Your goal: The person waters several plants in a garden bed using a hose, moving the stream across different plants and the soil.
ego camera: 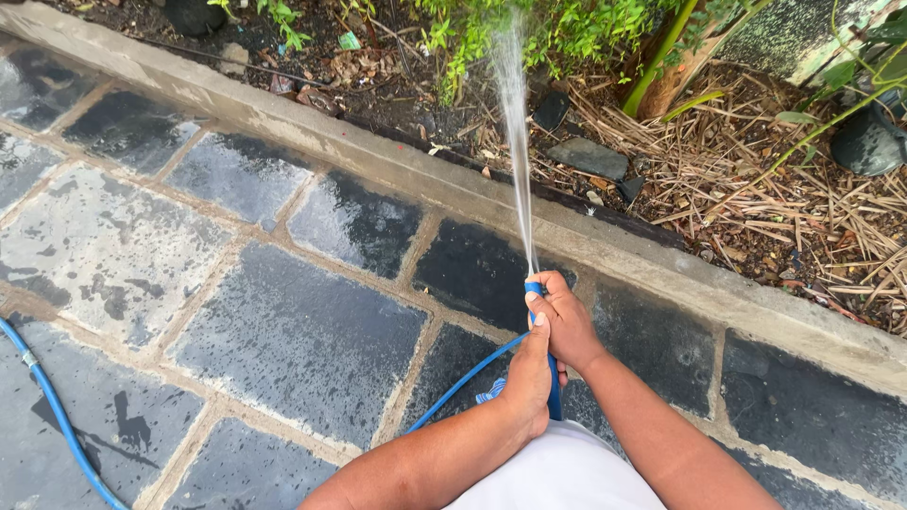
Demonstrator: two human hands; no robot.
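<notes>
A blue garden hose (460,382) runs up from the lower left into both my hands near the bottom centre. My right hand (565,319) is wrapped around the hose end, thumb over the opening. My left hand (527,376) grips the hose just below it, its thumb resting against the right hand. A thin fan of water (515,123) shoots upward from the hose end into the green plants (529,33) of the garden bed.
Wet dark stone paving (293,331) lies underfoot. A concrete kerb (397,161) separates it from a soil bed with dry straw (756,179), flat stones (588,156) and a dark pot (869,137). More blue hose (52,406) loops at left.
</notes>
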